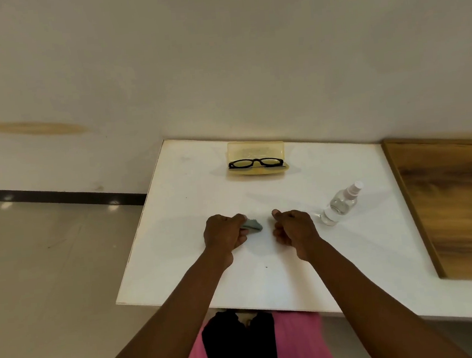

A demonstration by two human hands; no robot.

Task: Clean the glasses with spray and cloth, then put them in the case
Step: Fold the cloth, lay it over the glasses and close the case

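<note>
Black-framed glasses (255,163) lie in an open, translucent yellow case (256,149) at the far middle of the white table (185,258). A clear spray bottle (342,203) with a white nozzle lies tilted on the table's right side. My left hand (224,232) rests on the table and grips a small grey-green cloth (253,225), which sticks out to its right. My right hand (293,227) rests a little to the right of the cloth, fingers curled with the thumb up, holding nothing. The bottle is just right of my right hand.
The table stands against a pale wall. A wooden panel (456,203) borders its right side. Left of the table is glossy tiled floor (50,269) with a dark skirting strip. My lap in pink and black shows below the near edge.
</note>
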